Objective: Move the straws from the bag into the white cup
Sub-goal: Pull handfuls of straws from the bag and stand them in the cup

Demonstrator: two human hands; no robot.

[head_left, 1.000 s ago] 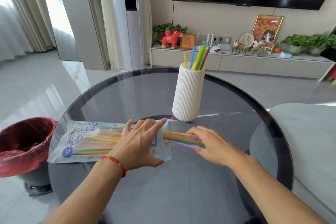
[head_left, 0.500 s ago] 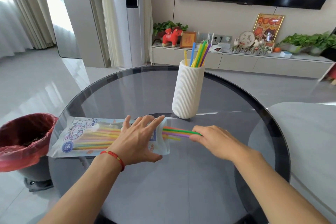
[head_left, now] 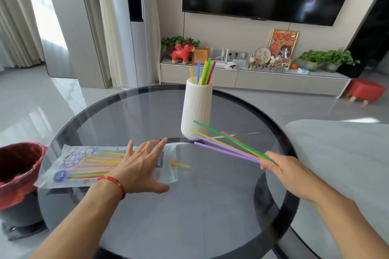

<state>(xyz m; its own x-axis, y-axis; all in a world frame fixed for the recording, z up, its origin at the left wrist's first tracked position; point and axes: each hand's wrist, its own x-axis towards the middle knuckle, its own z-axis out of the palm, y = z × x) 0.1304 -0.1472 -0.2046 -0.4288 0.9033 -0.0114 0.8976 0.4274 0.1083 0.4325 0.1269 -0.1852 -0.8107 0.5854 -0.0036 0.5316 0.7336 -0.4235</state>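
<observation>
A clear printed bag [head_left: 84,166] of coloured straws lies flat on the round glass table [head_left: 189,206], its mouth facing right. My left hand [head_left: 141,168] rests flat on the bag with fingers spread. One yellow straw [head_left: 181,165] pokes out of the mouth. My right hand [head_left: 280,168] pinches a fan of several straws [head_left: 227,143], green, yellow, purple and orange, free of the bag, tips pointing left toward the cup's base. The ribbed white cup [head_left: 196,109] stands upright behind them with several straws [head_left: 204,71] in it.
A bin with a red liner [head_left: 19,172] stands left of the table. A pale second table [head_left: 345,164] adjoins on the right. A red stool [head_left: 366,90] sits on the floor by the TV cabinet [head_left: 252,78].
My right hand has pulled the bundle of straws fully out of the bag and drawn it right and upward. My left hand stayed pressed on the bag.
</observation>
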